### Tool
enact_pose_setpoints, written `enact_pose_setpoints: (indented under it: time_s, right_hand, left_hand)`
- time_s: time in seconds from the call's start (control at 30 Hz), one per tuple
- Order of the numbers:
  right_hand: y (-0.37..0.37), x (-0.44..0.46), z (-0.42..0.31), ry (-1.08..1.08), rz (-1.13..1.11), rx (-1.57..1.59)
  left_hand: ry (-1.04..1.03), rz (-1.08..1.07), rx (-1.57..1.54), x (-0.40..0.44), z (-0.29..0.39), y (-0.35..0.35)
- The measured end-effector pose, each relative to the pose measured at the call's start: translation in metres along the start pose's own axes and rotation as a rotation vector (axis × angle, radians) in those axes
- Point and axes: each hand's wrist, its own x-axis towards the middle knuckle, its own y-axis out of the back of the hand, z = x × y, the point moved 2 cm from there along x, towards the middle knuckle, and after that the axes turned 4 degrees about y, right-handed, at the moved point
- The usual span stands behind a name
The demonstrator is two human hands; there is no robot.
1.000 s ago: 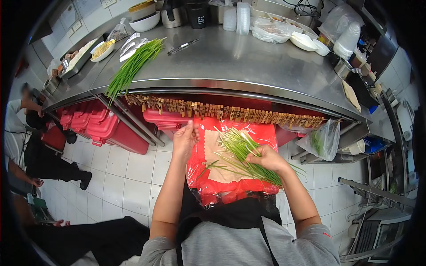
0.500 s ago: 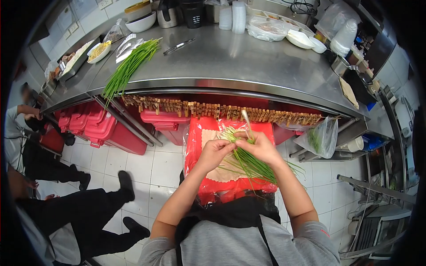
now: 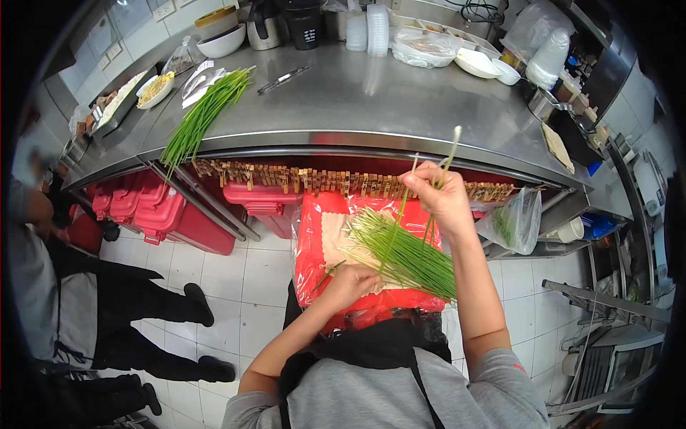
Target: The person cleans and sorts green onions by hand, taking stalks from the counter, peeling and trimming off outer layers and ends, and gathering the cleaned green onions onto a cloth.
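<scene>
A bunch of green stalks (image 3: 411, 250) with pale ends lies on a tan sheet (image 3: 333, 239) over red plastic (image 3: 310, 214) in front of my body. Raised above the bunch, my right hand (image 3: 441, 193) pinches a few stalks near their white ends, which point up toward the counter. My left hand (image 3: 351, 285) is low at the near edge of the sheet, its fingers pressed together around the lower part of a green stalk. Another green bunch (image 3: 211, 113) rests on the steel counter and hangs over its front edge.
On the steel counter (image 3: 343, 107) are a pen (image 3: 282, 80), bowls (image 3: 222, 43), stacked cups and a bagged container. Wooden clips (image 3: 314, 180) line its front edge. Red bins (image 3: 171, 207) stand beneath. People in black trousers (image 3: 146, 293) are at the left. A bag of greens (image 3: 511, 222) hangs right.
My right hand has lifted a few stalks up from the bunch. My left hand has come down toward me. At the left, a person has moved further into view.
</scene>
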Motion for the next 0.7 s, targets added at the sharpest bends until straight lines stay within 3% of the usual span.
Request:
enact_pose_setpoints:
  time_s: [0.07,0.17,0.33,0.37,0.43,0.47,0.57,0.7]
  right_hand:
    - [0.005,0.001,-0.011,-0.024,0.001,0.039]
    - [0.007,0.001,-0.019,-0.034,-0.014,0.048]
    - [-0.009,-0.004,-0.011,0.034,-0.078,-0.048]
    - [-0.011,-0.003,0.003,0.167,-0.119,-0.127]
    - [-0.020,-0.010,-0.006,-0.051,-0.160,-0.054]
    - [-0.021,-0.010,-0.005,0.003,-0.134,-0.063]
    - [-0.008,-0.005,-0.001,0.124,-0.039,-0.107]
    - [0.021,0.000,-0.034,0.021,0.196,0.045]
  left_hand:
    - [-0.083,-0.070,0.206,-0.007,-0.014,-0.006]
    - [-0.078,0.156,0.292,-0.003,-0.020,0.007]
    - [-0.250,0.274,-0.488,0.034,0.070,0.055]
    - [-0.281,0.271,-0.672,0.040,0.082,0.057]
    - [-0.326,0.182,-0.678,0.050,0.086,0.058]
    - [-0.347,0.138,-0.680,0.052,0.085,0.058]
    - [-0.235,0.177,-0.678,0.048,0.064,0.042]
    - [0.012,0.152,-0.463,0.015,0.013,0.015]
